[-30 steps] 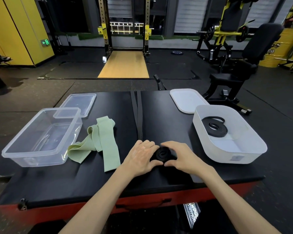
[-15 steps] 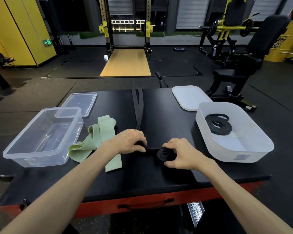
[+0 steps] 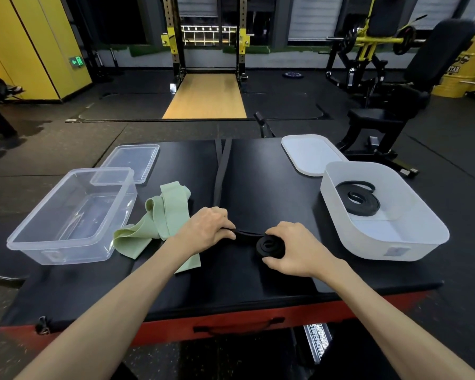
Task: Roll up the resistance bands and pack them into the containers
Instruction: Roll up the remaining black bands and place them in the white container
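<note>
A black resistance band [image 3: 270, 246] is partly wound into a tight roll on the black padded table [image 3: 258, 182]. My right hand [image 3: 295, 249] grips that roll. My left hand [image 3: 207, 227] pinches the band's loose strip just left of the roll; the rest of the strip [image 3: 221, 171] runs away to the table's far edge. A pale green band [image 3: 163, 219] lies crumpled left of my left hand. The white tub [image 3: 428, 242] on the right holds one coiled black band [image 3: 358, 200]. The clear container [image 3: 69, 215] on the left holds nothing.
A clear lid [image 3: 130, 161] lies behind the clear container and a white lid [image 3: 310, 153] behind the white tub. Past the table stand a squat rack [image 3: 206, 37] and a black and yellow weight machine [image 3: 390, 64]. The table's near edge is red.
My left hand left the roll and slid left along the strip, pulling it taut. My right hand stayed on the roll, which sits slightly further right.
</note>
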{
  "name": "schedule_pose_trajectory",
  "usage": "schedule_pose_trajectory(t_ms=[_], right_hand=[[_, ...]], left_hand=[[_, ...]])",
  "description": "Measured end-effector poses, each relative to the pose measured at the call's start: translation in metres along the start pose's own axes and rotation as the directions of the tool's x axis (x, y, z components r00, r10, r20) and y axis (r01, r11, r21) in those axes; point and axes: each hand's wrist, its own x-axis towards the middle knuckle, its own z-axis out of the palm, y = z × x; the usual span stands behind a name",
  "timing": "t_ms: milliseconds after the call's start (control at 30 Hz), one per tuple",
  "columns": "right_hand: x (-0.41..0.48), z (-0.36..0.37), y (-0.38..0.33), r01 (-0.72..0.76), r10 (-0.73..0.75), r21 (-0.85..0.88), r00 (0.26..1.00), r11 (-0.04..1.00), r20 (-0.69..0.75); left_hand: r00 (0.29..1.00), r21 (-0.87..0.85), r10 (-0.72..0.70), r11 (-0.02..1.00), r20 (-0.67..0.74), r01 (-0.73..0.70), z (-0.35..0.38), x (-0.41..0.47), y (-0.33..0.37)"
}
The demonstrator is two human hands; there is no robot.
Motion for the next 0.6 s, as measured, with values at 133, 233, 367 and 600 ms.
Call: schedule_pose_trajectory(t_ms=[133,233,367,600], right_hand=[[-0.004,0.006,-0.002,-0.008,0.009,0.011,0.998,1.0,-0.063],[-0.004,0.012,-0.005,-0.044,0.048,0.031,0.993,0.999,-0.111],[0.0,0.018,-0.014,-0.126,0.138,0.079,0.974,0.989,-0.177],[-0.005,0.022,-0.026,-0.216,0.238,0.116,0.943,0.97,-0.234]], left_hand=[[0.999,0.016,0.006,1.0,-0.033,-0.006,0.003,-0.007,0.0],[0.998,-0.002,-0.009,1.0,-0.059,0.009,0.003,-0.011,0.004],[0.995,-0.019,-0.065,0.998,-0.073,0.064,0.004,-0.017,0.009],[0.986,0.015,-0.098,0.995,-0.137,0.101,0.015,-0.032,0.041]])
